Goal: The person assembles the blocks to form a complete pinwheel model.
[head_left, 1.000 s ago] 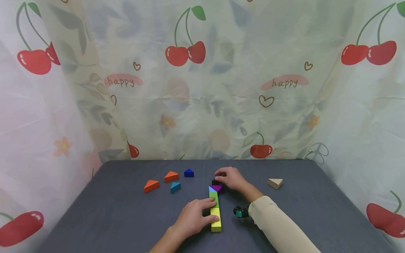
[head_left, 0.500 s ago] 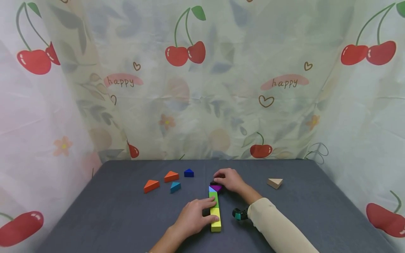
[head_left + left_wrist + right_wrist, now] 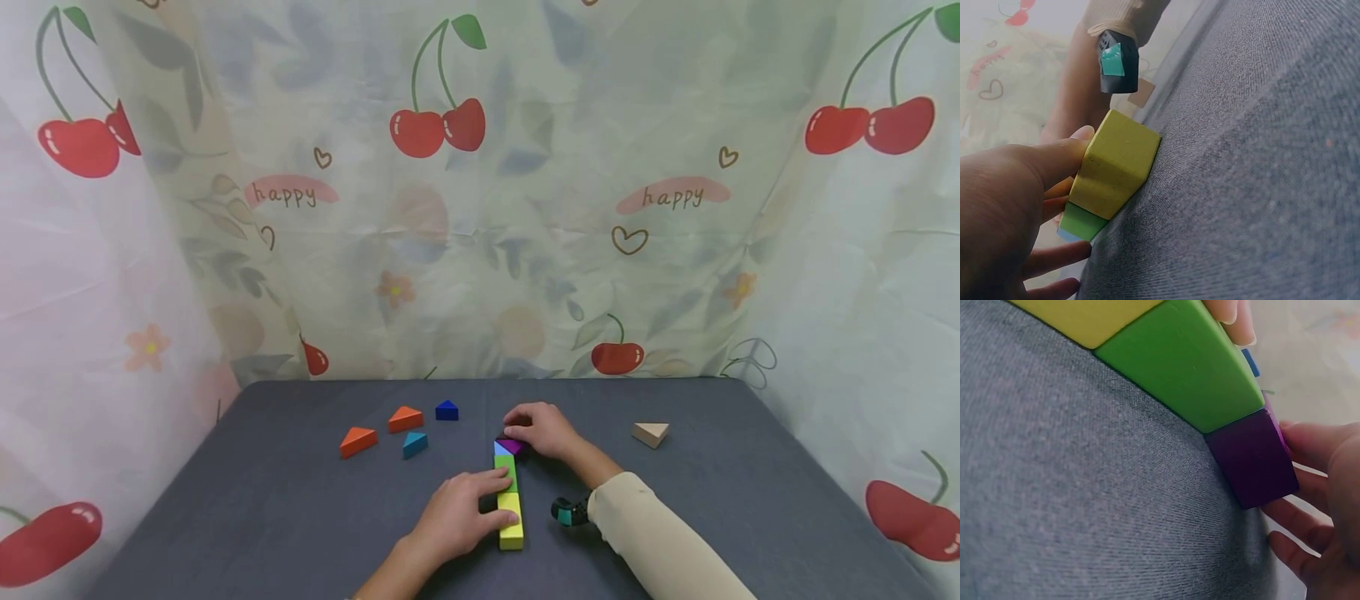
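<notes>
In the head view, a row of blocks runs away from me: a yellow block [image 3: 512,540], a green block [image 3: 506,461], a small light blue triangle [image 3: 501,449] and a purple triangle [image 3: 512,447]. My left hand [image 3: 459,510] rests on the row, thumb on the yellow block and a finger on the green one. At the far end my right hand [image 3: 551,429] holds a black block [image 3: 501,437] against the purple triangle, its fingers covering most of it. From the right wrist, the purple triangle [image 3: 1254,459] touches the green block [image 3: 1185,369], with right fingers [image 3: 1297,515] curled behind.
Left of the row lie two orange triangles [image 3: 358,442], a teal triangle [image 3: 415,444] and a dark blue triangle [image 3: 447,410]. A plain wooden triangle [image 3: 650,434] lies to the right. A printed curtain [image 3: 480,292] hangs behind the grey cloth-covered table [image 3: 285,517].
My right hand has shifted slightly left and nearer with the black block, toward the purple triangle. More of the black block is now covered. My left hand has stayed in place.
</notes>
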A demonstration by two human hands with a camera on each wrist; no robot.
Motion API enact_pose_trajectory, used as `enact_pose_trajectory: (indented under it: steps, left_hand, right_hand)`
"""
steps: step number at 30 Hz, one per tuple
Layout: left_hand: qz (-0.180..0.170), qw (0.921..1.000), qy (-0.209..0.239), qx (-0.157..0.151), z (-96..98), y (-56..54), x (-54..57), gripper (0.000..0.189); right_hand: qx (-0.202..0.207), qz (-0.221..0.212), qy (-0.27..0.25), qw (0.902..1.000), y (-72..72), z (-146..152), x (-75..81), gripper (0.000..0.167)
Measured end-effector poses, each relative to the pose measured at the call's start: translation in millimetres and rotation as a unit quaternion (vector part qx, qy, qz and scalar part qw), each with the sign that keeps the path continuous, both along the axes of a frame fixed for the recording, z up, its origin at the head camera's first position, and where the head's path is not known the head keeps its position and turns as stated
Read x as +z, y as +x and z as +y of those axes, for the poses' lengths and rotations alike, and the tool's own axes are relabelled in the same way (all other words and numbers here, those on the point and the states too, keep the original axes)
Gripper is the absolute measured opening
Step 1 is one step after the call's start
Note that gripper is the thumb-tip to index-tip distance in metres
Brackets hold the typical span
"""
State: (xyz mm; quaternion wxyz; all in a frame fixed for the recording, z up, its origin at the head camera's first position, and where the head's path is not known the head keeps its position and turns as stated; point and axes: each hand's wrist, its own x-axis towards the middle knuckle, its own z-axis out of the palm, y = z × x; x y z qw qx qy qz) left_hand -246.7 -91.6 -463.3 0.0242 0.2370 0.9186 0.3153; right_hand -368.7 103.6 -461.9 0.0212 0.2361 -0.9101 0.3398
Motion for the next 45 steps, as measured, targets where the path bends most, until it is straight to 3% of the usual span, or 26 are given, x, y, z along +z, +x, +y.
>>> enact_pose_trajectory:
  steps: [11,20,33,45]
  left_hand:
    - [0.0,1.0,0.0,-0.001,-0.7,0.1,-0.5,0.055]
    - [0.005,1.0,0.0,0.001,0.0,0.1,-0.6,0.054]
    - [0.007,0.9999,-0.008,0.004,0.6,1.8,-0.1,0.054]
    - [0.005,1.0,-0.008,0.001,0.6,2.2,0.2,0.055]
  right_hand:
    - [-0.002,-0.011,-0.013,0.9999,2.6,1,0.6,0.017]
    - [-0.032,0.0,-0.036,0.9988,2.1,7,3.7,0.018]
    - [-0.068,0.061,-0.066,0.9936,18.6,34,21.4,0.017]
    - [-0.101,0.141,-0.043,0.9839,34.8,68,17.2,0.018]
